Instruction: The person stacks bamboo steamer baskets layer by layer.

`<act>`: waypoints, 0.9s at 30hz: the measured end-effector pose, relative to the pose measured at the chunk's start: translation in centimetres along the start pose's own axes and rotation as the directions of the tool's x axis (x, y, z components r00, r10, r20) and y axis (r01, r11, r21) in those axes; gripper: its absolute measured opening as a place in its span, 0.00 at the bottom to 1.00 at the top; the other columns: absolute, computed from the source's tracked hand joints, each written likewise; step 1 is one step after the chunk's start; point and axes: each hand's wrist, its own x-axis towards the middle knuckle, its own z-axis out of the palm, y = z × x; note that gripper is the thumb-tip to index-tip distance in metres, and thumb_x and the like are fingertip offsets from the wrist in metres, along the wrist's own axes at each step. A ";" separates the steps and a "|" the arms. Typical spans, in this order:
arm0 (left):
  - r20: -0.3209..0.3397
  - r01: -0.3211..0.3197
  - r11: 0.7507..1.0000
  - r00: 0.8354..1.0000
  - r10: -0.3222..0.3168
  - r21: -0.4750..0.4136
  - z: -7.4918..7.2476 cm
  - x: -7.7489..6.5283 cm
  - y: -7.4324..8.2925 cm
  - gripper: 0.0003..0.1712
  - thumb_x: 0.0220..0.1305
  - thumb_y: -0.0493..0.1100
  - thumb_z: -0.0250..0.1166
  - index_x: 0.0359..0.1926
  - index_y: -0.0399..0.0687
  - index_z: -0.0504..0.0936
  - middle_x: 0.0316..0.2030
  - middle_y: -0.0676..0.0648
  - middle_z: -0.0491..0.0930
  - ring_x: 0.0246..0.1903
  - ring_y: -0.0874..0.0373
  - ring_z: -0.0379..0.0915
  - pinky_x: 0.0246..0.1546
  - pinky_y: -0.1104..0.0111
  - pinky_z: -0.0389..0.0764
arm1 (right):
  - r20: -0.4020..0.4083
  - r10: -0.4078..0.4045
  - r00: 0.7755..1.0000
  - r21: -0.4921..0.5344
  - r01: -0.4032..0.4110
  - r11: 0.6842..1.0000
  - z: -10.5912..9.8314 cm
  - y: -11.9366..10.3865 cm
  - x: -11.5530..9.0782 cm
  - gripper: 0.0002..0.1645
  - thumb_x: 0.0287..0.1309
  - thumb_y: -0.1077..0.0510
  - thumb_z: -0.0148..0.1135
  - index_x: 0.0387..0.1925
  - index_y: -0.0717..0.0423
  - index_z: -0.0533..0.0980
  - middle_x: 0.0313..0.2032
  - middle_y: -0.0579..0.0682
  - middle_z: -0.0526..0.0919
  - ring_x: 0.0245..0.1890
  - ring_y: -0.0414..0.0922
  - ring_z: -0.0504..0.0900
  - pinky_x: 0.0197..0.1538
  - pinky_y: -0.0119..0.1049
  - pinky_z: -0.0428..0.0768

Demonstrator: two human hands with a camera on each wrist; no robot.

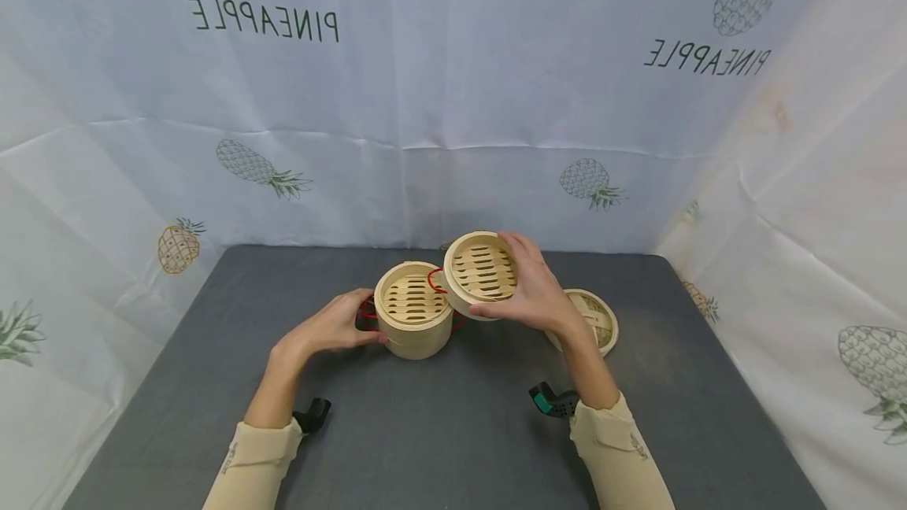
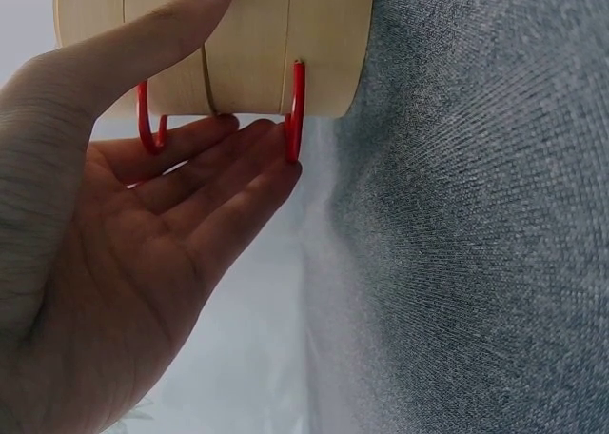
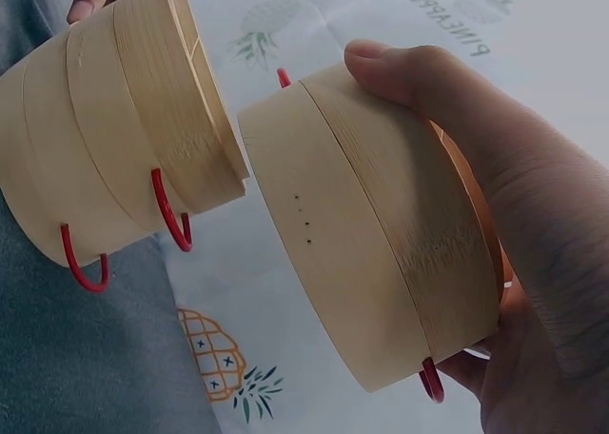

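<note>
A stack of two bamboo steamer baskets (image 1: 413,341) stands on the dark table. My left hand (image 1: 331,326) holds its left side, thumb (image 2: 166,39) against the front wall and fingers reaching behind by the red handles (image 2: 297,110). My right hand (image 1: 538,293) grips another bamboo steamer basket (image 1: 485,267) by its right side, thumb in front. This basket is raised and tilted, its slatted inside facing me in the head view. Its lower left edge overlaps the stack's right rim there, while the right wrist view shows a narrow gap between the walls.
A round woven bamboo lid (image 1: 604,319) lies on the table (image 1: 439,431) to the right, partly behind my right forearm. A pale cloth (image 1: 453,85) printed with pineapples hangs behind the table and along both sides.
</note>
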 end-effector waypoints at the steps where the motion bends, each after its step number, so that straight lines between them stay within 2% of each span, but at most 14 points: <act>1: 0.001 0.000 1.000 1.000 0.000 -0.002 0.0 0.0 0.0 0.43 0.60 0.50 0.83 0.68 0.30 0.77 0.55 0.37 0.86 0.50 0.48 0.86 0.51 0.54 0.89 | 0.000 -0.002 1.000 0.001 0.002 1.000 0.0 0.0 0.1 0.78 0.40 0.33 0.88 0.86 0.49 0.56 0.84 0.57 0.59 0.83 0.60 0.61 0.77 0.69 0.70; 12: 0.007 0.005 1.000 1.000 -0.005 -0.022 0.1 0.2 -0.1 0.43 0.60 0.50 0.83 0.68 0.30 0.77 0.53 0.38 0.86 0.50 0.50 0.85 0.53 0.51 0.88 | 0.009 -0.024 1.000 0.020 0.024 1.000 0.5 -0.6 0.5 0.77 0.40 0.34 0.88 0.86 0.48 0.56 0.84 0.58 0.58 0.83 0.61 0.62 0.76 0.70 0.71; 27: 0.006 0.013 1.000 1.000 -0.013 -0.026 0.0 0.0 0.0 0.42 0.61 0.50 0.83 0.68 0.31 0.77 0.53 0.38 0.86 0.49 0.49 0.85 0.51 0.53 0.88 | -0.003 -0.037 0.999 0.020 0.037 0.999 1.4 -2.0 1.1 0.75 0.42 0.33 0.87 0.85 0.48 0.57 0.82 0.57 0.60 0.79 0.60 0.66 0.73 0.67 0.75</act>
